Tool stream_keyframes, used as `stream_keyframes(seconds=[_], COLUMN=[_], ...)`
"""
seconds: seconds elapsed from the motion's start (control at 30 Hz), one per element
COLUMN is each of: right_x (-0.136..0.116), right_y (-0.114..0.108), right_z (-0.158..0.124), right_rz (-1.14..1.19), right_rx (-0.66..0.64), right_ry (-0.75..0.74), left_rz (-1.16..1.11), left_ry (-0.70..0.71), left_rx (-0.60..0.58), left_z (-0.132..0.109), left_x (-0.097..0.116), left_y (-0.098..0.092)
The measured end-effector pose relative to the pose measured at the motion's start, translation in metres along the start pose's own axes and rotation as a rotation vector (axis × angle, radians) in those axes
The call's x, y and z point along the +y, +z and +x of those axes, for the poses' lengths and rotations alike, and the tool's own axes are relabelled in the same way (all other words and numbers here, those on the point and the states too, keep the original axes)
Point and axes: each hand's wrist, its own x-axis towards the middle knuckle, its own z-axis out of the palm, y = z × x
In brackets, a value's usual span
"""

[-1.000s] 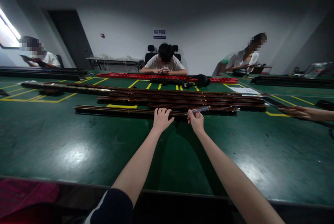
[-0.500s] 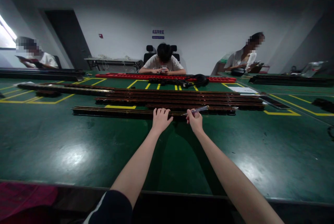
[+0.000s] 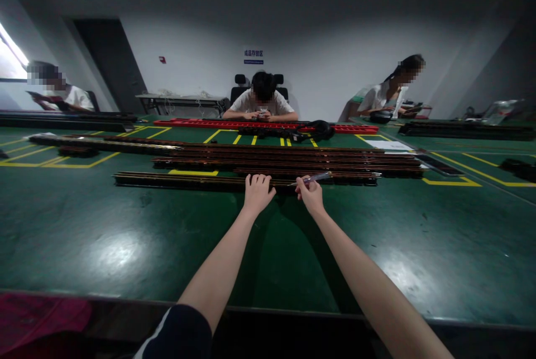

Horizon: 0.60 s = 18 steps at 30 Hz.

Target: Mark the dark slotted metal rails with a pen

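In the head view, a dark front strip (image 3: 180, 181) is lying lengthwise across the green worktop (image 3: 167, 247), and both of the person's hands are working at it. The left hand (image 3: 258, 194) is resting over the front strip, its fingers spreading and bending across the top edge while its thumb is pointing toward the other hand; whether it is gripping the strip or only pressing on it, I cannot tell. The right hand (image 3: 310, 194) is closing around a slim tool (image 3: 319, 177) with a clear handle, and the tool's thin tip is pointing left, along the front strip; whether tip and strip are touching is too small to tell. Just beyond the front strip, a stack of similar strips (image 3: 293, 153) is lying roughly parallel to it. Farther beyond the front strip, a long red frame (image 3: 188, 122) is stretching across, with a black cable (image 3: 320, 129) lying bunched near it. Beyond and to the right of the front strip, a white sheet (image 3: 387, 145) and a dark flat slab (image 3: 440, 166) are lying. Past the red frame, a co-worker (image 3: 262, 103) is bending over a small object.
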Motion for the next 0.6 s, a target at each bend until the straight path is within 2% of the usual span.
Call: stream_keyframes(seconds=[0.17, 0.6], right_x=[-0.003, -0.011], right_y=[-0.001, 0.0], right_z=[-0.001, -0.002], right_rz=[0.028, -0.007], right_rx=[0.002, 0.194], right_ry=[0.018, 0.107], left_rz=[-0.014, -0.031], left_ry=[-0.01, -0.02], left_rx=[0.007, 0.022], left_z=[0.0, 0.0], left_x=[0.001, -0.003], left_y=[0.0, 0.005])
